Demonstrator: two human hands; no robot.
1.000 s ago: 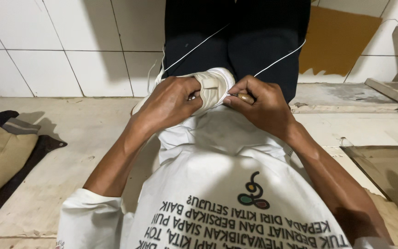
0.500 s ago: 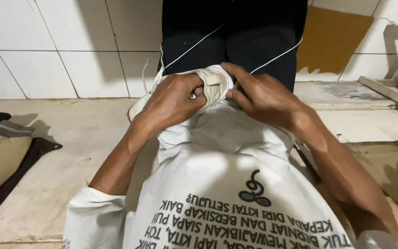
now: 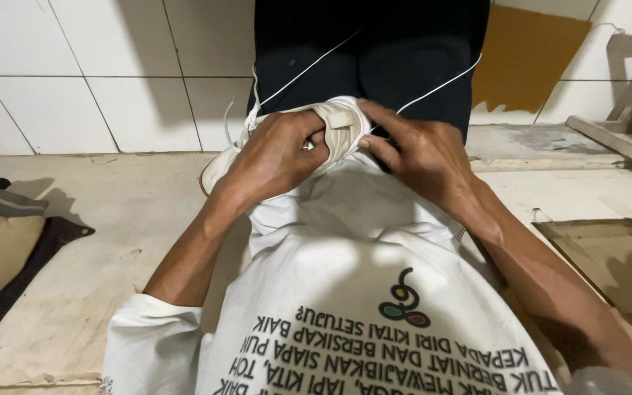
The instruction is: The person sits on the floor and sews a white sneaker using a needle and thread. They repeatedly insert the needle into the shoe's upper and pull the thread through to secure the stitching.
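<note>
A white shoe [image 3: 338,128] lies on my lap, its heel end toward me and its sole edge showing at the left. My left hand [image 3: 276,157] wraps around the shoe's body and covers most of it. My right hand [image 3: 418,150] presses its fingers against the shoe's heel from the right. Two thin white threads [image 3: 433,89] run up from the shoe over my dark trousers. Whether the right fingers pinch a needle is hidden.
White tiled wall [image 3: 96,73] behind, wooden floor boards [image 3: 111,241] below. Folded tan and dark cloth [image 3: 1,249] lies at the left. A brown panel [image 3: 528,58] and a wooden frame [image 3: 630,88] stand at the right, with a glass sheet [image 3: 608,263] on the floor.
The shoe has turned in my hands so its heel strap faces up. My right hand slid onto the heel. The view tilted slightly downward.
</note>
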